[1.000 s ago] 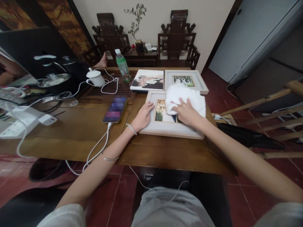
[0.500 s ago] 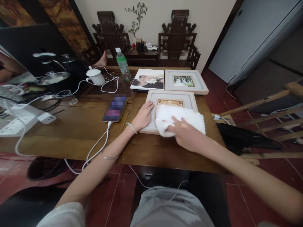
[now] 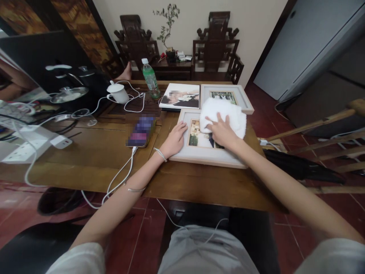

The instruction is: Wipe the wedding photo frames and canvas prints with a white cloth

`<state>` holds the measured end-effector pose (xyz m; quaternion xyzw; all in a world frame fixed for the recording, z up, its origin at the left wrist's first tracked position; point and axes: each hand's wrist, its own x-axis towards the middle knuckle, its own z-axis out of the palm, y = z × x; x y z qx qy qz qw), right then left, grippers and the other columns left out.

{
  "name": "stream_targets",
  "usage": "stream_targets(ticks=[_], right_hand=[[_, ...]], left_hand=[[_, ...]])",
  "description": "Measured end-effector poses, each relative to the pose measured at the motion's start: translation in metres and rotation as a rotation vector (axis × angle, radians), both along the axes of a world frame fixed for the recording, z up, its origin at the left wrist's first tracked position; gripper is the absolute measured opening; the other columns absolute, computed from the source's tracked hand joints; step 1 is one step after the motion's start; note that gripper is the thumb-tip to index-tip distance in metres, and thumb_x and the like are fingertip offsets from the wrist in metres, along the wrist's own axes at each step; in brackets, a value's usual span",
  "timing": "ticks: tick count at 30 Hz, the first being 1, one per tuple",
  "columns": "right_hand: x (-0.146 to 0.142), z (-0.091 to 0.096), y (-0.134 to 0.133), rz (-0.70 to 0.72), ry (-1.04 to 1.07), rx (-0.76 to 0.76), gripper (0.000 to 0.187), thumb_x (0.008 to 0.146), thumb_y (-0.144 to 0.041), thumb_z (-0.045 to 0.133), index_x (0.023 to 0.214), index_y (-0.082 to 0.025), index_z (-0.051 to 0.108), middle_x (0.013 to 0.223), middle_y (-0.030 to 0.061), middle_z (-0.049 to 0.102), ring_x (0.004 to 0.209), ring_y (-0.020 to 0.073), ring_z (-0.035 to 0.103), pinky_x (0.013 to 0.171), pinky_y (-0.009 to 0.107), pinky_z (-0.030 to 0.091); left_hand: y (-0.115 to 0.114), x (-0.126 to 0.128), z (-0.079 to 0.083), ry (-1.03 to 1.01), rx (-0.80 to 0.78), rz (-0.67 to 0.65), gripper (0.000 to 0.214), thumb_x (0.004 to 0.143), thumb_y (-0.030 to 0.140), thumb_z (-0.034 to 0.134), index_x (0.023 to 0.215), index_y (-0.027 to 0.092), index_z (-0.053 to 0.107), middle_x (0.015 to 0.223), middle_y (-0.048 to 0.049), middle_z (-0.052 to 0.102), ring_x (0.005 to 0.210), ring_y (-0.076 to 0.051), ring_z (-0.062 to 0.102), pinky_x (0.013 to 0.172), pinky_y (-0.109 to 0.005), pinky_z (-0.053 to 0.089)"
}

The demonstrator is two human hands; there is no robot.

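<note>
A white-framed photo (image 3: 203,156) lies flat on the wooden table (image 3: 94,160) in front of me. My left hand (image 3: 173,140) rests flat on the frame's left edge, fingers stretched out. My right hand (image 3: 222,131) presses a folded white cloth (image 3: 225,112) onto the upper right of the frame's glass, fingers spread over the cloth. The cloth covers the frame's far right corner and overlaps the near edge of a second framed photo (image 3: 242,99) behind it.
A frameless photo print (image 3: 179,97) lies left of the second frame. A phone (image 3: 141,131) on a white cable, a white lidded cup (image 3: 118,92) and a green bottle (image 3: 150,79) stand further left. A power strip (image 3: 23,146) and cookware sit at far left. Carved chairs (image 3: 215,45) stand behind.
My right hand slid the cloth down to the frame's near edge, then back up to its far right. My left hand stayed on the frame's left edge.
</note>
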<state>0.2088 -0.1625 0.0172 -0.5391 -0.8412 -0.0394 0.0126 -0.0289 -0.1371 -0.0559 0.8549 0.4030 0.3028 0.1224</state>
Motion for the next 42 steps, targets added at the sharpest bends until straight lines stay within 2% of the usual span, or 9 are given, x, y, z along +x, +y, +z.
stream_targets(ticks=[4, 7, 10, 14, 20, 25, 29, 37, 42], right_hand=[[-0.011, 0.016, -0.054, 0.124, -0.012, -0.174, 0.061, 0.072, 0.004, 0.038, 0.122, -0.017, 0.067, 0.151, 0.0102, 0.049, 0.141, 0.0433, 0.034, 0.104, 0.069, 0.033], [-0.019, 0.034, -0.087, 0.207, 0.015, -0.323, 0.061, 0.072, 0.005, 0.039, 0.119, -0.020, 0.068, 0.130, 0.0116, 0.066, 0.134, 0.0357, 0.047, 0.102, 0.056, 0.042], [-0.034, 0.042, -0.101, 0.284, 0.067, -0.358, 0.057, 0.074, 0.004, 0.039, 0.116, -0.021, 0.068, 0.129, 0.0115, 0.066, 0.136, 0.0360, 0.046, 0.103, 0.057, 0.042], [-0.059, 0.030, -0.088, 0.250, 0.055, -0.287, 0.055, 0.079, 0.002, 0.038, 0.123, -0.018, 0.066, 0.147, 0.0114, 0.052, 0.145, 0.0420, 0.029, 0.107, 0.068, 0.032], [-0.071, 0.006, -0.024, 0.091, 0.040, -0.111, 0.055, 0.083, -0.002, 0.044, 0.131, -0.021, 0.063, 0.160, 0.0052, 0.035, 0.147, 0.0460, 0.019, 0.109, 0.075, 0.021], [-0.063, -0.002, 0.028, 0.017, 0.033, 0.077, 0.047, 0.089, -0.008, 0.044, 0.130, -0.019, 0.065, 0.157, 0.0087, 0.040, 0.148, 0.0440, 0.018, 0.114, 0.070, 0.015], [-0.042, -0.001, 0.047, -0.017, 0.005, 0.138, 0.047, 0.089, -0.007, 0.044, 0.125, -0.022, 0.069, 0.155, 0.0052, 0.044, 0.148, 0.0427, 0.019, 0.113, 0.069, 0.014], [0.044, 0.013, 0.028, -0.188, -0.166, 0.132, 0.053, 0.081, 0.000, 0.040, 0.128, -0.007, 0.064, 0.136, 0.0196, 0.060, 0.141, 0.0364, 0.034, 0.110, 0.062, 0.024], [0.055, 0.018, -0.028, -0.039, -0.257, 0.050, 0.047, 0.078, 0.000, 0.041, 0.113, -0.005, 0.071, 0.147, 0.0182, 0.051, 0.138, 0.0421, 0.038, 0.105, 0.058, 0.036]], left_hand=[[-0.001, 0.003, 0.000, -0.002, -0.003, 0.021, 0.049, 0.087, 0.007, 0.039, 0.133, 0.010, 0.057, 0.147, -0.0158, 0.052, 0.145, -0.027, 0.038, 0.121, -0.051, 0.030], [-0.005, 0.006, 0.006, -0.031, -0.031, 0.034, 0.043, 0.092, 0.013, 0.038, 0.131, 0.008, 0.058, 0.145, -0.0166, 0.054, 0.145, -0.027, 0.038, 0.122, -0.050, 0.029], [-0.010, 0.009, 0.015, -0.152, -0.117, 0.072, 0.042, 0.101, 0.028, 0.033, 0.132, 0.013, 0.057, 0.145, -0.0132, 0.055, 0.142, -0.025, 0.043, 0.121, -0.049, 0.029], [-0.015, 0.011, 0.023, -0.303, -0.206, 0.105, 0.051, 0.105, 0.043, 0.024, 0.141, 0.016, 0.049, 0.151, -0.0114, 0.048, 0.142, -0.021, 0.043, 0.122, -0.042, 0.029], [-0.016, 0.011, 0.019, -0.259, -0.159, 0.100, 0.057, 0.105, 0.049, 0.022, 0.149, 0.015, 0.035, 0.157, -0.0149, 0.038, 0.147, -0.022, 0.034, 0.123, -0.040, 0.025], [-0.011, 0.007, 0.011, -0.150, -0.072, 0.022, 0.052, 0.102, 0.034, 0.036, 0.149, 0.013, 0.033, 0.156, -0.0171, 0.039, 0.147, -0.025, 0.034, 0.123, -0.043, 0.024], [-0.007, 0.002, 0.005, -0.132, -0.035, -0.006, 0.057, 0.091, 0.012, 0.040, 0.148, 0.013, 0.036, 0.157, -0.0149, 0.038, 0.147, -0.025, 0.033, 0.125, -0.046, 0.022], [-0.005, 0.001, 0.001, -0.131, -0.019, -0.003, 0.066, 0.079, 0.000, 0.040, 0.144, 0.015, 0.043, 0.156, -0.0115, 0.040, 0.146, -0.024, 0.035, 0.125, -0.047, 0.024], [-0.006, 0.002, 0.001, -0.127, -0.021, 0.015, 0.066, 0.078, 0.000, 0.041, 0.142, 0.012, 0.045, 0.155, -0.0142, 0.041, 0.146, -0.026, 0.036, 0.124, -0.049, 0.025]])
